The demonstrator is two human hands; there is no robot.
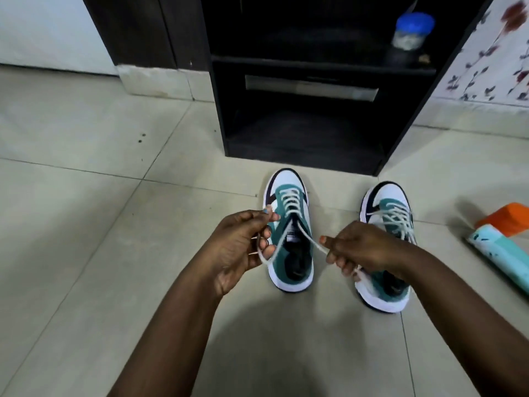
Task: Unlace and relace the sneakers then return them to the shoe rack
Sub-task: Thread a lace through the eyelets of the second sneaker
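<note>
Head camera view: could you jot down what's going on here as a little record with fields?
left hand: pinches one lace end
right hand: grips the other lace end
left sneaker: on the floor, laced, ends pulled apart above it
right sneaker: on the floor beside it, laced, partly behind the right hand
shoe rack: dark, just beyond the sneakers, lower shelf bare
jar: blue lid, on the upper shelf

Pale tiled floor [86,196] all over, with a few dark specks on the left. Far left there's a white wall [43,30] meeting a dark wood panel [137,30]. Far right, a plastic jar [412,30] with a blue lid, kinda blurry. Flowery cloth [492,53] hangs at the far right edge. An orange and light teal bottle [503,236] lies on the floor at right.
</note>
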